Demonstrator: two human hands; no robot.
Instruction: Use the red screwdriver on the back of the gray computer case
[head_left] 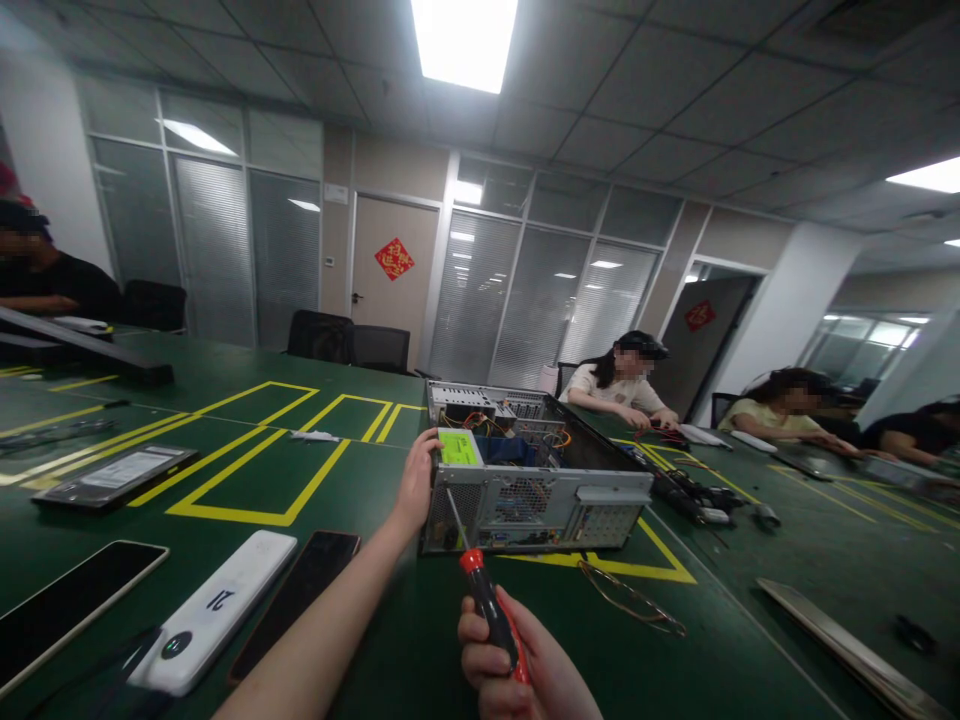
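An open computer case (555,510) lies on the green table, its rear panel facing me. Inside its left end is a power supply with a bright green label (459,447). My left hand (418,480) rests against the left side of the case by the label, its fingertips at the top edge and partly hidden. My right hand (510,650) is wrapped round the handle of a red and black screwdriver (491,605). The screwdriver's shaft points up and left, with its tip in front of the vented left part of the rear panel; whether it touches cannot be told.
To the left lie a hard drive (116,475), a white device marked 21 (217,610) and two phones. Glasses (630,597) lie in front of the case. Cables (697,495) are at its right. Several people sit around the table.
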